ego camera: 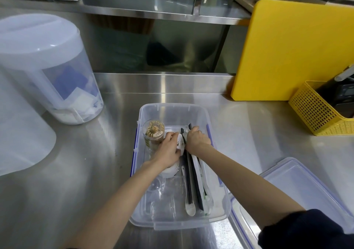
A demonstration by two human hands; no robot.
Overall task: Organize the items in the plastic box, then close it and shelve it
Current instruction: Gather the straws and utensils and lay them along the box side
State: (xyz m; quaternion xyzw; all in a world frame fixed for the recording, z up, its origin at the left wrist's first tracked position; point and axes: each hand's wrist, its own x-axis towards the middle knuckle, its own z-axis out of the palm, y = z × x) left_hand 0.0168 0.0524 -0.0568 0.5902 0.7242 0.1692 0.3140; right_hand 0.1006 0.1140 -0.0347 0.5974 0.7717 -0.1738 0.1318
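Both my hands are inside the plastic box (173, 109), which sits open on the steel counter (86, 153). My left hand (168, 149) is curled, fingers bent around a small white piece (180, 142) at the far end of the long items; what that piece is, I cannot tell. My right hand (197, 140) is closed over the far ends of the black sticks (188, 179), fingertips pointing away from me.

Finding: the sticks, and a white spoon (188, 201) beside them, run lengthwise from my fingers back toward my body, along the right side of the box. Their long axis matches the long side of the box. My right hand is the nearer one to that bundle; my left is between it and the jar of toothpicks (154, 132), which stands upright just left of my left fingers.

Judgement: the next move depends on keeping the bundle parallel to the right wall. The lid (298, 183) lies off, to the right of my right forearm, so closing is not yet due
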